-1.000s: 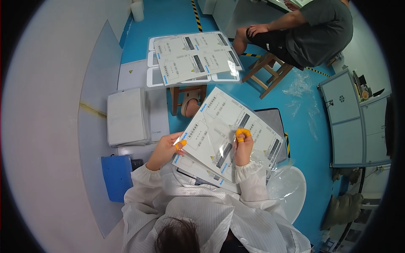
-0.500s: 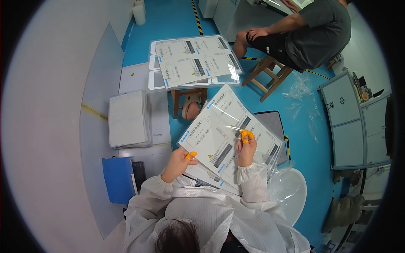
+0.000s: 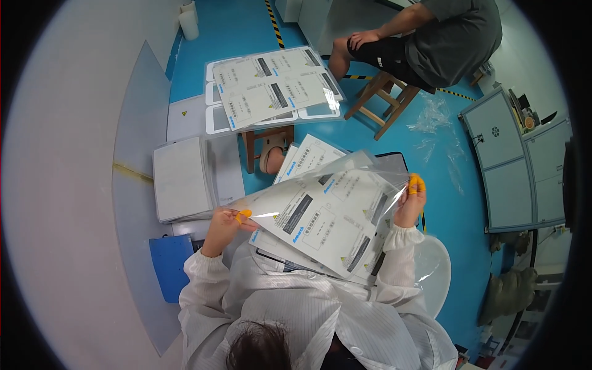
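Observation:
A clear plastic film (image 3: 364, 161) stretches between my two hands, lifted and curved over a printed label sheet (image 3: 330, 229). My left hand (image 3: 226, 229), with orange finger cots, pinches the film's left edge. At its right corner, my right hand (image 3: 410, 202), also in orange finger cots, grips the same film. More printed sheets (image 3: 314, 153) lie beneath, on what looks like a dark-edged board (image 3: 394, 161) over my lap. Whether the film is still joined to the upper sheet is hard to make out.
Ahead, a stool-borne stack of printed sheets (image 3: 246, 92) lies on white-framed panels (image 3: 216, 120). A pile of white sheets (image 3: 179, 179) and a blue box (image 3: 172, 268) stand at left. A co-worker (image 3: 453, 49) sits on a wooden stool (image 3: 385, 105). Crumpled film (image 3: 438, 126) litters the floor.
My right hand has moved right and slightly up from mid-sheet, drawing the clear film outward. My left hand has shifted left with its edge. The film now arches over the sheet.

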Available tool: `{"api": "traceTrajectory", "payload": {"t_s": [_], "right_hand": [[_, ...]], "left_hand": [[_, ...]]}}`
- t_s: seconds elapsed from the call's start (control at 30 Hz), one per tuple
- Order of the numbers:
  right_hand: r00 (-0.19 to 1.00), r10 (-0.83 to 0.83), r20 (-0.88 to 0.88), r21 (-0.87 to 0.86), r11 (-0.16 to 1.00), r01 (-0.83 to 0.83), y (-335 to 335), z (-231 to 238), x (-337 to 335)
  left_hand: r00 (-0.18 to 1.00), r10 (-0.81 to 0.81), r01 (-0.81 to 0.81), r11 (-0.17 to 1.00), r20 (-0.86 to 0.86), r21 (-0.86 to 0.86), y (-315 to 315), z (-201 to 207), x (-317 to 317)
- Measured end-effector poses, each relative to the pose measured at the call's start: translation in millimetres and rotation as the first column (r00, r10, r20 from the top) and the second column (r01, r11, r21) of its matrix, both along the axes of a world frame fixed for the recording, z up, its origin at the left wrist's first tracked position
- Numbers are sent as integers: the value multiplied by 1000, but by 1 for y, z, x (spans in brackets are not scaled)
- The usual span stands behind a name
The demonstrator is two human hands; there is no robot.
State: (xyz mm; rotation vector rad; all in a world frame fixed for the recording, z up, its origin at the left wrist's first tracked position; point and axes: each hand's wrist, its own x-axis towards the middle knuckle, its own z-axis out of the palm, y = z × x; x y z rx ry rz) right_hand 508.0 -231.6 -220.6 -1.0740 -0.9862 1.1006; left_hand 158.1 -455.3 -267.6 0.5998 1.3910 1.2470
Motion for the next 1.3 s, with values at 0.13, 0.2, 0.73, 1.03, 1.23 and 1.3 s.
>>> {"api": "traceTrajectory", "payload": {"t_s": [0.13, 0.2, 0.73, 1.03, 1.23, 1.3], "right_hand": [[999, 43, -32, 90, 995, -40, 7, 3, 20], [999, 35, -30, 78, 996, -32, 2, 2, 23], [971, -139, -193, -24, 990, 137, 14, -16, 76], [694, -284, -662, 43, 910, 413, 44, 35, 236], [929, -307, 204, 340, 913, 227, 56, 10, 388], [855, -81, -513, 298, 917, 265, 65, 26, 394]], "left_hand": [[993, -40, 39, 999, 108, 12, 12, -13, 12], [993, -69, 68, 998, 98, 15, 14, -17, 16], [996, 42, -44, 999, 82, 19, -1, -39, -13], [973, 181, -190, 981, 140, 50, -22, -61, -35], [988, 112, -112, 994, 105, -2, -9, -75, -25], [984, 139, -141, 990, 107, 7, -14, -81, -27]]}}
